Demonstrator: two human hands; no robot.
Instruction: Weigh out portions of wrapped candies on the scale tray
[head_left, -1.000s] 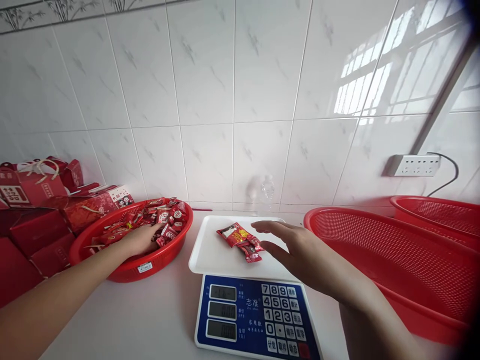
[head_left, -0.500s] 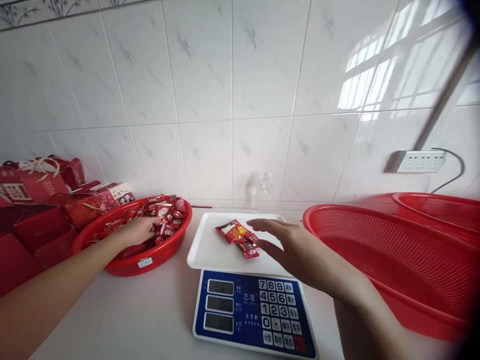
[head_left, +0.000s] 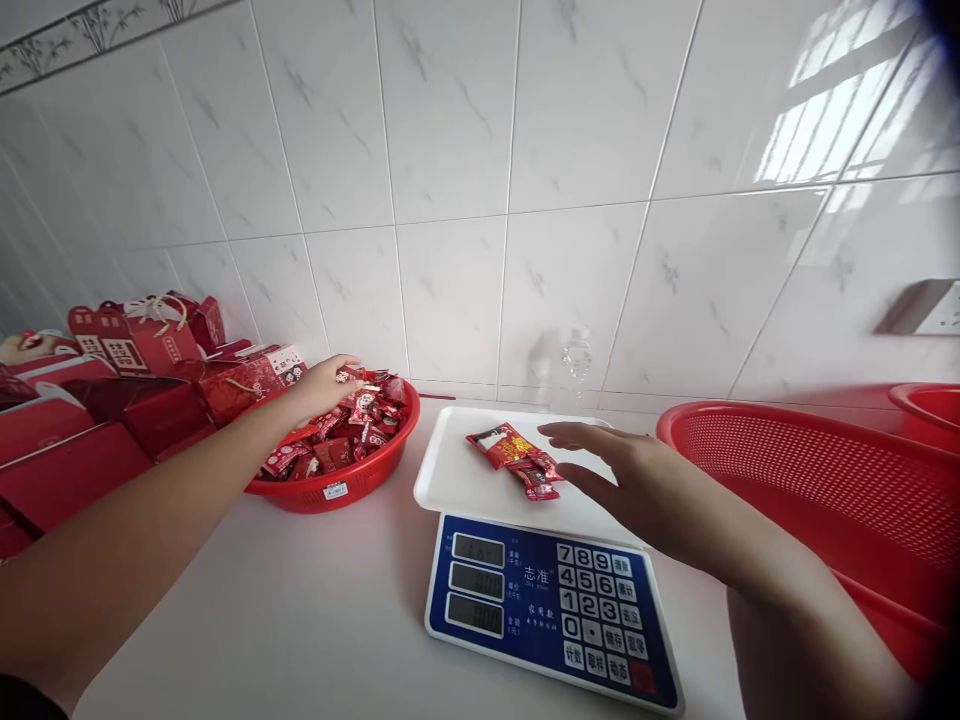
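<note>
My left hand (head_left: 330, 385) is over the far side of a round red plastic basket (head_left: 330, 505) filled with small red wrapped candies (head_left: 367, 405). Its thumb and forefinger are apart, with red wrappers visible around and between them. My right hand (head_left: 637, 480) hovers, open, over the right side of a white scale tray (head_left: 450, 470), thumb apart from the fingers. Near its fingertips, a larger red packet (head_left: 499, 443) and smaller red wrapped candies (head_left: 540, 478) lie together on the tray. The scale's blue keypad panel (head_left: 536, 590) faces me; its display digits are faint.
Red gift boxes (head_left: 112, 430) are piled at the left, beside the candy basket. A large red perforated basket (head_left: 810, 450) stands at the right, with another red basket (head_left: 930, 400) behind it. A clear bottle (head_left: 577, 360) is near the tiled wall, where a socket strip (head_left: 930, 307) hangs.
My left hand has risen from among the candies to the basket's far side. My right hand stays over the tray. The whole view has shifted left and tilted slightly.
</note>
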